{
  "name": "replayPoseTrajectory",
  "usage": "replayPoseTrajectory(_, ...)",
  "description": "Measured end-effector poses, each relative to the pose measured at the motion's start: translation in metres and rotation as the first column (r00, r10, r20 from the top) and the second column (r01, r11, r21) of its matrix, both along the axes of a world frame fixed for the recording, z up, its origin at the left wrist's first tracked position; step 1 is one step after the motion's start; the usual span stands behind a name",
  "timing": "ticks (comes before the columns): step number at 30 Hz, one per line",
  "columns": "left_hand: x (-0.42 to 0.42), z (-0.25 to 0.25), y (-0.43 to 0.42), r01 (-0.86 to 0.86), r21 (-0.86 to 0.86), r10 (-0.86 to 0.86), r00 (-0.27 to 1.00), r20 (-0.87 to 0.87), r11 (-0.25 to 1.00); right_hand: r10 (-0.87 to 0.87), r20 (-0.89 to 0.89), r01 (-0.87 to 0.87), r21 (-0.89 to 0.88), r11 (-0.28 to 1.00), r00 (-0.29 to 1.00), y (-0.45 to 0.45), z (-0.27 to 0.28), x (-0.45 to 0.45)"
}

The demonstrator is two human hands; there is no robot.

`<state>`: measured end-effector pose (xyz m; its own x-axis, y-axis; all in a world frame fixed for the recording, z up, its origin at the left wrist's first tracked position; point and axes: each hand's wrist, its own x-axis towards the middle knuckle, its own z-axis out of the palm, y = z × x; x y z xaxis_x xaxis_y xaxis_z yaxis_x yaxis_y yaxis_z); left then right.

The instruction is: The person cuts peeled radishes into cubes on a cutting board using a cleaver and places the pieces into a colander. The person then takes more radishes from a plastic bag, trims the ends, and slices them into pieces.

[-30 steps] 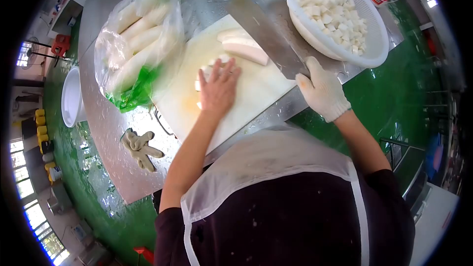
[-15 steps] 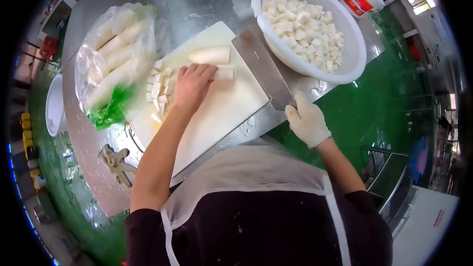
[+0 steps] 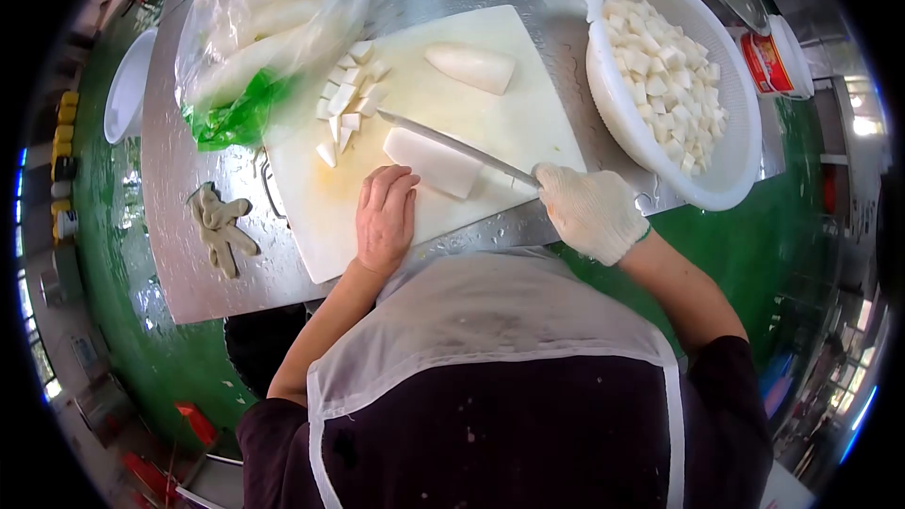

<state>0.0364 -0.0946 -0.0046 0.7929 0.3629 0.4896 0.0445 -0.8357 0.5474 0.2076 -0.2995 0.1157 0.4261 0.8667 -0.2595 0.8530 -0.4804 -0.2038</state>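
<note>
On the white cutting board (image 3: 528, 33) lies a thick, flat-cut piece of white radish (image 3: 434, 165). The bare fingers of my left hand (image 3: 385, 221) are bent close together, pressing on its near left edge. My right hand (image 3: 589, 212), in a white knit glove, is closed around the handle of a cleaver (image 3: 457, 143). The blade's edge runs along the far side of that piece, its tip near the cut cubes. Another radish piece (image 3: 471, 68) rests farther back. Radish cubes (image 3: 347, 94) are grouped at the board's left.
A white colander (image 3: 749, 146) heaped with radish cubes stands right of the board. On the left are a plastic bag (image 3: 212, 24) of whole radishes and an empty glove (image 3: 222, 226). A red-labelled bucket (image 3: 797, 57) stands at the far right. The steel table (image 3: 179, 259) ends near my apron.
My left hand has drawn back toward me, with the radish piece now nearer and turned. The cleaver has swung left over the board, from beside the colander to the piece.
</note>
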Motion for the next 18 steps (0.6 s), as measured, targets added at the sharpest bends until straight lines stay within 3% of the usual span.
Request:
replayPoseTrajectory(7, -0.006, -0.007, -0.012, -0.099, -0.042, 0.104, 0.985, 0.134, 0.994, 0.162, 0.034, -0.166, 0.131, 0.977, 0.986, 0.034, 0.039, 0.009)
replayPoseTrajectory(10, -0.008, -0.01, -0.016, -0.126, -0.048, 0.132, 0.973, 0.188, 0.991, 0.094, -0.043, -0.101, -0.191, 0.976, 0.995, 0.042, -0.005, 0.013)
replayPoseTrajectory(12, -0.003, -0.01, -0.014, -0.102, -0.032, 0.107, 0.976, 0.188, 0.994, 0.12, 0.01, -0.117, -0.156, 0.981, 0.993, 0.044, -0.014, 0.014)
replayPoseTrajectory(18, 0.021, -0.005, -0.009, 0.055, 0.078, -0.05, 0.996, -0.07, 0.995, 0.171, 0.098, -0.162, -0.092, 0.982, 0.98, 0.04, -0.029, -0.001)
